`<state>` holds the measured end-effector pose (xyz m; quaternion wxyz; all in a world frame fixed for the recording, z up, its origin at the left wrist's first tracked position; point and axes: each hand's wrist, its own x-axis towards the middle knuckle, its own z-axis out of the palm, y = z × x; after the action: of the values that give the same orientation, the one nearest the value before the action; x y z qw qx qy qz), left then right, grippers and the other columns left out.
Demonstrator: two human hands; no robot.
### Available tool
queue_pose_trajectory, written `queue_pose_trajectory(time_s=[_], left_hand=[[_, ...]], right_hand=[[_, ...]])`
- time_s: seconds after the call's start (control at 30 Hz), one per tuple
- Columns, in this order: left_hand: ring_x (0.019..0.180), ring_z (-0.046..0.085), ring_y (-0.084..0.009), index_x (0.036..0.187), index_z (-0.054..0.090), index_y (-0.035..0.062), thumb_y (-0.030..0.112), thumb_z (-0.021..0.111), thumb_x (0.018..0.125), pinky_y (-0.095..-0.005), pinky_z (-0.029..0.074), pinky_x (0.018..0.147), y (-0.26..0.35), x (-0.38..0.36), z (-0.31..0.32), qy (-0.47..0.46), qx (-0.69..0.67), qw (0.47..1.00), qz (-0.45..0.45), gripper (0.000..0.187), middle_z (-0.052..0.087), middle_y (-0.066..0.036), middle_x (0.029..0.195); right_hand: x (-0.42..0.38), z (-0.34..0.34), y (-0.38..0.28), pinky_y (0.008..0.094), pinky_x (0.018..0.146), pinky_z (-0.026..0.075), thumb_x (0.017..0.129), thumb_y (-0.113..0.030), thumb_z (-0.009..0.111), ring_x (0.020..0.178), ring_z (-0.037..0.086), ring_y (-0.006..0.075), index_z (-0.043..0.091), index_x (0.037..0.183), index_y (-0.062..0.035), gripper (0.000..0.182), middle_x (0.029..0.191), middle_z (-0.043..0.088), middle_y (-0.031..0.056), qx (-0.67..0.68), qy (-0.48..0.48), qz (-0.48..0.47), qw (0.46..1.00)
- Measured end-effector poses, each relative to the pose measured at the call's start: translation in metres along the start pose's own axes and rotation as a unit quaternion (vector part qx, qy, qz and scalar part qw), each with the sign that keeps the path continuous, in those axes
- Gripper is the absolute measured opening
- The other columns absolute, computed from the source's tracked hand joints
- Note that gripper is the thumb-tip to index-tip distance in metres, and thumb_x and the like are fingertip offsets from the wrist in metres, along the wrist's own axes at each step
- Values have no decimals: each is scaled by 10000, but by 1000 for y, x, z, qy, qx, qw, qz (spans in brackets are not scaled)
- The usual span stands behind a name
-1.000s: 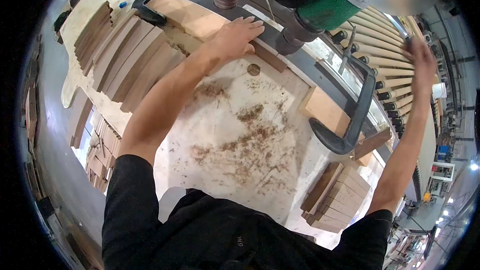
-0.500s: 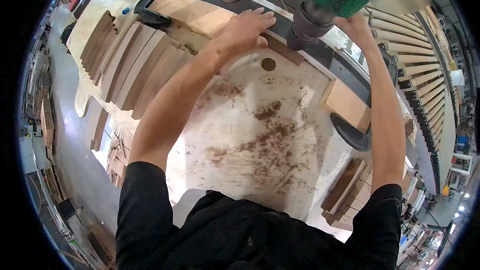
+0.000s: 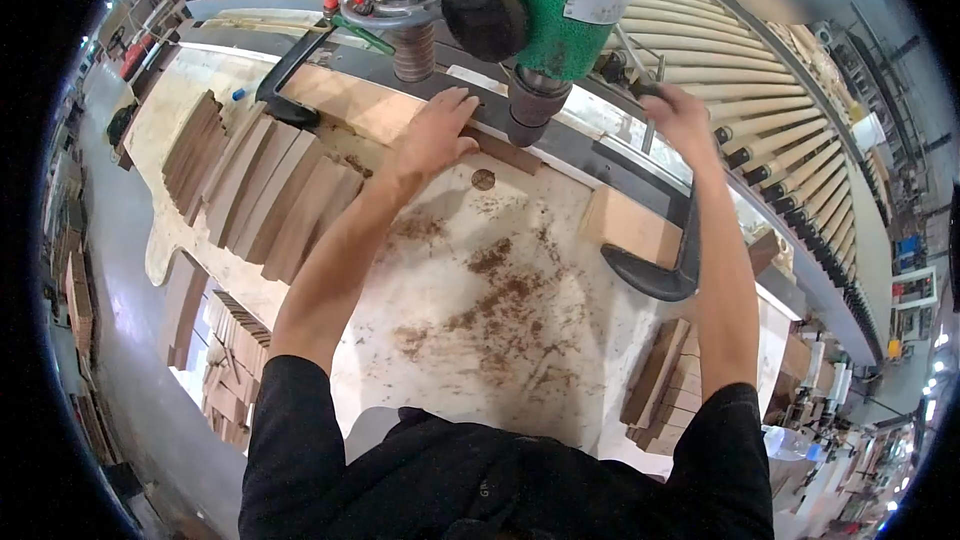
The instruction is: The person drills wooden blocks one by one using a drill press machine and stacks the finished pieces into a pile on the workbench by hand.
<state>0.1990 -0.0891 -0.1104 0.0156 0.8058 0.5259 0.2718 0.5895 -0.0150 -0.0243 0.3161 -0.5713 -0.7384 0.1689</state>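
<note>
My left hand (image 3: 436, 137) presses a short brown wooden piece (image 3: 512, 154) against the dark fence, fingers over its top and thumb at its near side. Part of that piece is under the hand. Right beside it, the grey chuck (image 3: 537, 105) of a green drill press (image 3: 580, 35) points down at the wood; I cannot make out whether the bit touches it. My right hand (image 3: 682, 120) is closed around a dark-knobbed lever (image 3: 650, 91) to the right of the chuck.
Black clamps (image 3: 290, 110) (image 3: 655, 280) hold pale wooden blocks (image 3: 630, 225) at both sides of the white board (image 3: 440, 280), which is strewn with sawdust. Curved wooden pieces (image 3: 270, 180) are stacked at left, more blocks (image 3: 665, 390) at lower right. Long pale sticks (image 3: 760, 95) lie in a rack.
The camera view has tilted up, showing more of the drill press, and the scene has shifted down and left. Both hands keep their grips on the wooden piece and the lever.
</note>
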Motion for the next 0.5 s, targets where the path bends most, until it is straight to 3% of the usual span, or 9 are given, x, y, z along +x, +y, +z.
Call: queue_pose_trajectory(time_s=[0.07, 0.13, 0.17, 0.3, 0.4, 0.43, 0.47, 0.5], left_hand=[[1238, 477, -364, 1290, 563, 65, 202, 738, 814, -438, 403, 1063, 15, -11, -2, 56, 26, 997, -35, 526, 547, -131, 1282], [1176, 492, -362, 1260, 571, 70, 170, 720, 821, -443, 435, 1001, 22, -21, 11, 65, 86, 994, -37, 475, 550, -127, 1222], [1145, 500, -360, 1245, 574, 72, 154, 711, 824, -445, 450, 969, 26, -30, 19, 63, 116, 991, -35, 450, 551, -124, 1192], [1160, 495, -382, 1200, 566, 48, 146, 637, 835, -485, 475, 945, 60, -39, 49, 39, 13, 991, -126, 384, 545, -153, 1168], [1146, 497, -372, 1209, 541, 0, 110, 540, 857, -463, 463, 955, 106, -43, 68, 26, 129, 990, -51, 369, 526, -187, 1200], [1120, 506, -334, 1192, 543, -18, 100, 513, 861, -425, 450, 962, 121, -41, 71, 25, 109, 991, -78, 353, 524, -195, 1210], [1153, 502, -362, 1162, 571, -25, 82, 499, 858, -426, 440, 974, 134, -40, 59, -36, 69, 995, -70, 331, 507, -227, 1269], [1172, 508, -365, 1205, 555, -19, 76, 505, 856, -447, 455, 976, 127, -42, 58, 12, 39, 999, -36, 365, 526, -218, 1249]], right_hand=[[-15, -45, -9, 310, 742, 520, 892, -330, 699, 798, 698, 167, 704, 1155, -50, 385, 878, 732, 126, 80, 67, 27, 994], [-15, -86, -36, 287, 738, 525, 905, -250, 695, 798, 703, 159, 701, 1172, -35, 342, 890, 734, 109, -39, 139, -4, 989], [-17, -102, -60, 280, 735, 526, 911, -240, 692, 800, 704, 154, 696, 1179, -28, 341, 891, 730, 105, -11, 150, -18, 988], [5, -121, -75, 269, 722, 536, 941, -287, 662, 821, 711, 158, 690, 1178, -5, 369, 946, 720, 96, 115, 151, -72, 979], [-5, -118, -82, 275, 720, 544, 935, -275, 672, 824, 712, 159, 677, 1196, 0, 380, 999, 715, 109, 98, 165, -47, 980], [0, -120, -73, 285, 726, 553, 933, -274, 673, 826, 712, 163, 660, 1224, -2, 399, 1036, 707, 121, 124, 143, -61, 980], [2, -121, -75, 287, 721, 552, 933, -272, 674, 819, 711, 160, 660, 1230, -10, 396, 1041, 706, 116, 110, 142, -41, 983], [0, -123, -78, 288, 716, 552, 932, -269, 675, 813, 709, 158, 659, 1235, -17, 394, 1045, 705, 111, 94, 139, -18, 986]])
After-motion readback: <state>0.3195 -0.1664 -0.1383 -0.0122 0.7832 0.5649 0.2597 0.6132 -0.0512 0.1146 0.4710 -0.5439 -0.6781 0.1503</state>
